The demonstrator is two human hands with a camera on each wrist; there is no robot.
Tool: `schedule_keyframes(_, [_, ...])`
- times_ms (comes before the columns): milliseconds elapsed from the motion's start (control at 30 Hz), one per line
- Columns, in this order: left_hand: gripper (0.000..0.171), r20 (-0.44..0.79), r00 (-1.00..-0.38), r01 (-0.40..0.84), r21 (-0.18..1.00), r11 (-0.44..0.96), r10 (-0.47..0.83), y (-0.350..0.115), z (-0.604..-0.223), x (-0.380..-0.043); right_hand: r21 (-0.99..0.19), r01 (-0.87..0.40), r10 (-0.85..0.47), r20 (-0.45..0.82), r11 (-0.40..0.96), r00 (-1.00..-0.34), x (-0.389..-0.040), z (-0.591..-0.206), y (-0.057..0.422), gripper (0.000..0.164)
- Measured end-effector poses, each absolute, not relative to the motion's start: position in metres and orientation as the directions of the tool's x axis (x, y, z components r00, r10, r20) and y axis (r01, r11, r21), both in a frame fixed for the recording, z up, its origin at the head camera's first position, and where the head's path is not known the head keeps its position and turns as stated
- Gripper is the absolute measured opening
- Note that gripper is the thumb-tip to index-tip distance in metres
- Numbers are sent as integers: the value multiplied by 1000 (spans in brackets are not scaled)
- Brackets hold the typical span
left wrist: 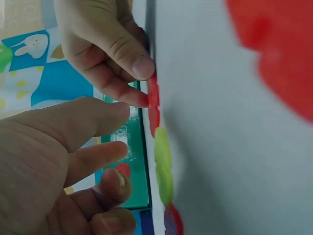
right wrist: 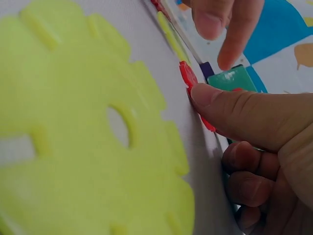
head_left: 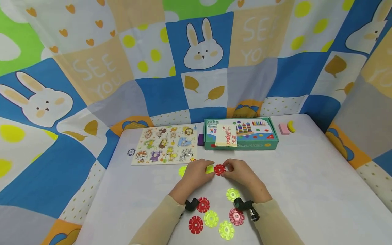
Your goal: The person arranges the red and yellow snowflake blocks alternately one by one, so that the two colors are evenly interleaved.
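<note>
My right hand (head_left: pixel 242 173) pinches a red notched plastic disc (head_left: pixel 219 169) at its right edge, low over the table. In the right wrist view, my thumb (right wrist: pixel 234 105) covers part of that disc. My left hand (head_left: pixel 196 174) lies just left of it, fingers apart with nothing gripped, as the left wrist view shows. Beside the red disc is a yellow-green disc (left wrist: pixel 164 164), followed in line by another red disc (left wrist: pixel 173 220), mostly cut off by that view's edge. A further yellow-green disc (head_left: pixel 182 170) peeks out left of my left hand.
Several loose red discs (head_left: pixel 196 225) and yellow-green discs (head_left: pixel 226 230) lie between my forearms. Behind my hands are an animal puzzle board (head_left: pixel 166 144) and a green game box (head_left: pixel 245 145) with a handwritten note (head_left: pixel 226 135). A pink block (head_left: pixel 283 129) and toy banana (head_left: pixel 291 126) sit back right.
</note>
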State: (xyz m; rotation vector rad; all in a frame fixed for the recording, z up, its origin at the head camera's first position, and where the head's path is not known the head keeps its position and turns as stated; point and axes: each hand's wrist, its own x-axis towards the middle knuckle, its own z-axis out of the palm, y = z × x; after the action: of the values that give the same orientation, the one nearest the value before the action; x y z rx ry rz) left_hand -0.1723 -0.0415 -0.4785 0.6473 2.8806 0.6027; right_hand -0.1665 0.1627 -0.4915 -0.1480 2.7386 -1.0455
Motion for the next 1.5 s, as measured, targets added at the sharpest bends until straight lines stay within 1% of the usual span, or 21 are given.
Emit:
schedule_keyframes(133, [42, -61, -908, 346, 450, 823, 415, -37, -479, -175, -667, -45, -183, -139, 744, -973, -166, -493, 159, 33])
schedule_keyframes(333, [45, -77, -910, 322, 490, 810, 408, -32, -489, -175, -684, -61, -208, -134, 727, -969, -167, -492, 155, 26])
schedule_keyframes(633, [45, -69, -906, 335, 485, 808, 417, -30, -493, -176, -686, -66, -220, -140, 725, -965, -165, -485, 157, 24])
schedule_keyframes(800, [46, -98, -891, 350, 474, 808, 443, -24, -493, -177, -731, -12, -199, -170, 682, -965, -151, -482, 170, 28])
schedule_keyframes(933, [46, -103, -881, 366, 470, 803, 462, -21, -493, -177, -743, 43, -173, -210, 668, -962, -136, -476, 180, 29])
schedule_keyframes(1067, [45, -102, -888, 355, 467, 810, 448, -22, -493, -177, -745, 52, -200, -245, 665, -949, -121, -469, 185, 29])
schedule_keyframes(1167, [44, -109, -891, 346, 467, 814, 441, -23, -494, -177, -744, 42, -232, -261, 667, -937, -110, -467, 186, 33])
schedule_keyframes(1300, [44, -112, -886, 350, 476, 807, 450, -23, -495, -178, -704, 12, -239, -256, 710, -936, -95, -472, 184, 43])
schedule_keyframes(1400, [44, -113, -884, 352, 481, 803, 454, -23, -495, -179, -653, 6, -202, -244, 757, -949, -86, -478, 179, 49])
schedule_keyframes(1500, [44, -114, -883, 350, 483, 802, 455, -22, -494, -179, -610, 16, -152, -223, 793, -963, -83, -481, 174, 49])
